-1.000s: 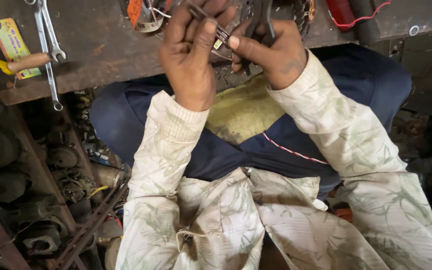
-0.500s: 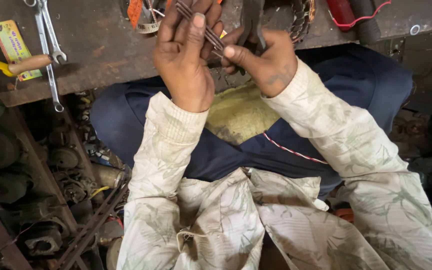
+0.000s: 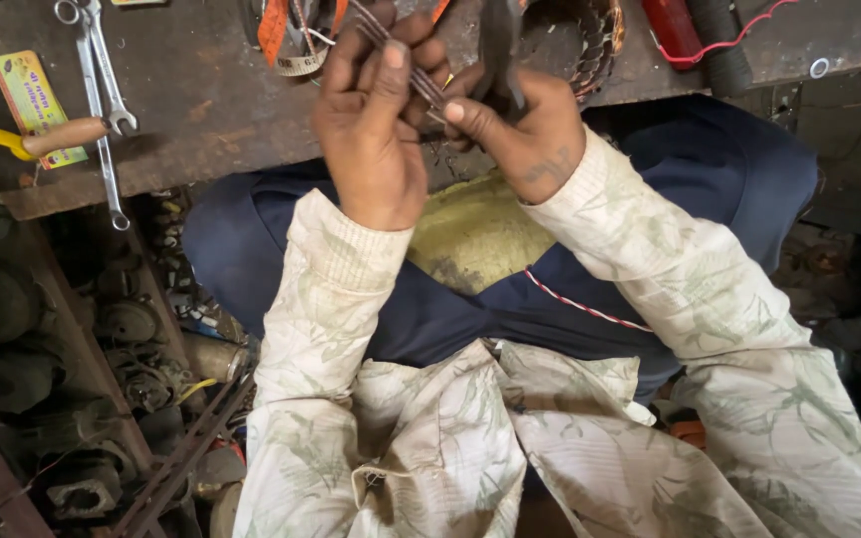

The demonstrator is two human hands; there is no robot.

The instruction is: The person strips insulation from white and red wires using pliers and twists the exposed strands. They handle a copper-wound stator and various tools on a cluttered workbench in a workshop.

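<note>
Our left hand [image 3: 376, 130] pinches a bundle of thin wires [image 3: 406, 65] between fingers [image 3: 391, 75] and thumb; right hand [image 3: 520, 125] grips pliers [image 3: 500, 45] beside it, above the table [image 3: 211, 110]. Wires look light, springy, bendable; best held near the ends. Wrenches [image 3: 102, 90] lie well left.

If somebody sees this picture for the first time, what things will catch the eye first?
First the two hands at top centre: the left hand and right hand both pinch a bundle of thin wires. Behind them, on the dark bench, sits a round copper winding. At the upper left lie two spanners and a yellow tool with a wooden handle.
</note>
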